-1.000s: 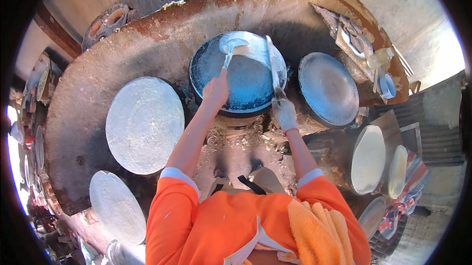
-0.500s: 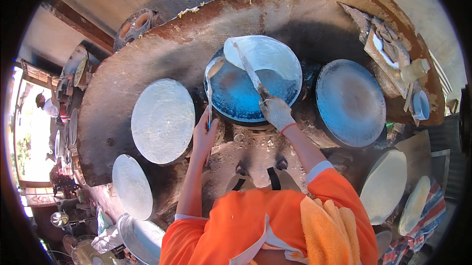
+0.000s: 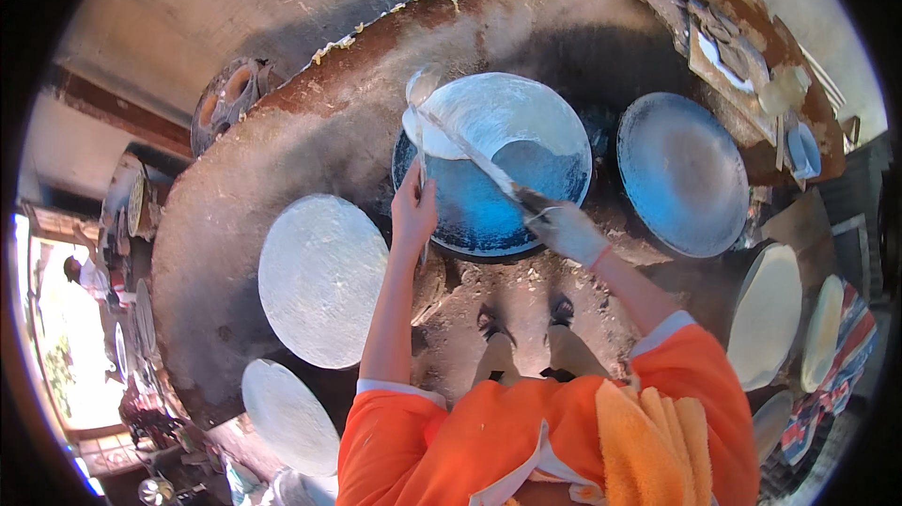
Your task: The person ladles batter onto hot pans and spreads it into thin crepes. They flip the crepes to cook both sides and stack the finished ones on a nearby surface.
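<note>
In front of me is a round dark griddle (image 3: 465, 215) with a wide pale sheet of wet batter (image 3: 517, 107) over its far part. The near part shows bare dark metal. My left hand (image 3: 413, 213), bare, is closed around the handle of a long ladle (image 3: 424, 85). The ladle's bowl is at the griddle's far left rim. In a light work glove, my right hand (image 3: 570, 233) grips the dark handle of a long flat spatula (image 3: 470, 151). Its pale blade slants across the batter, with the tip by the ladle.
Left of the griddle is another round plate (image 3: 324, 280) covered in white, with a pale disc (image 3: 289, 417) nearer me. A bare griddle (image 3: 683, 175) stands at right. Pale round sheets (image 3: 766, 318) lie beyond my right arm. A board (image 3: 728, 69) and a blue container (image 3: 803, 151) sit far right.
My left hand has raised the ladle farther away from me along the rim. The spatula's tip has swept left, and the batter sheet reaches farther left and nearer. The view has turned slightly.
</note>
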### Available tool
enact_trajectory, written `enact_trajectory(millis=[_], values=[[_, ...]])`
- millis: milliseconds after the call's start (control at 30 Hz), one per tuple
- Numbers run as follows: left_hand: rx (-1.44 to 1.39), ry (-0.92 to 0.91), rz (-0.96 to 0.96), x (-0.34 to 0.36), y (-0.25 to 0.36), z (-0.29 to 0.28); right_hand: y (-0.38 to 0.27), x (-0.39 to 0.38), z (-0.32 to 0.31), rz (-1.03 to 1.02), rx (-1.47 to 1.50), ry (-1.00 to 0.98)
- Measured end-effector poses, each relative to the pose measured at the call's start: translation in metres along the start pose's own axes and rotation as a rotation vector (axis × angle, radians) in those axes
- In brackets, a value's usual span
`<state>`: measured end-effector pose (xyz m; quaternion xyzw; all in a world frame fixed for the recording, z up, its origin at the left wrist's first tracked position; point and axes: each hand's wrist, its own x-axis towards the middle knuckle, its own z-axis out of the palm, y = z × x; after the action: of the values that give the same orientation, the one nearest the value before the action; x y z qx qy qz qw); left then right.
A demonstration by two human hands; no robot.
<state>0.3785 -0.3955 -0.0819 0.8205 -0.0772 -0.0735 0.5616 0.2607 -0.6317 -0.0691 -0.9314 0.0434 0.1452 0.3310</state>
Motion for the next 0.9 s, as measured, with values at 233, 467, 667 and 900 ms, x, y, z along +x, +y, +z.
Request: enact_trajectory(millis=[233,467,667,900], values=[[0.264,-0.001,0.148,0.042,0.024,0.004,-0.01,0.033,-0.003,0.033,-0.045,-0.015],[0.839,0.049,0.218,-0.06,-0.025,-0.022,0.011,0.024,-0.016,-0.028,0.009,0.038],[1.012,0.022,-0.036,-0.148,-0.028,-0.044,0.011,-0.002,0.001,-0.091,-0.103,-0.009],[0.862,0.107,-0.136,-0.225,0.013,0.012,0.006,0.038,0.006,-0.012,0.298,0.012]])
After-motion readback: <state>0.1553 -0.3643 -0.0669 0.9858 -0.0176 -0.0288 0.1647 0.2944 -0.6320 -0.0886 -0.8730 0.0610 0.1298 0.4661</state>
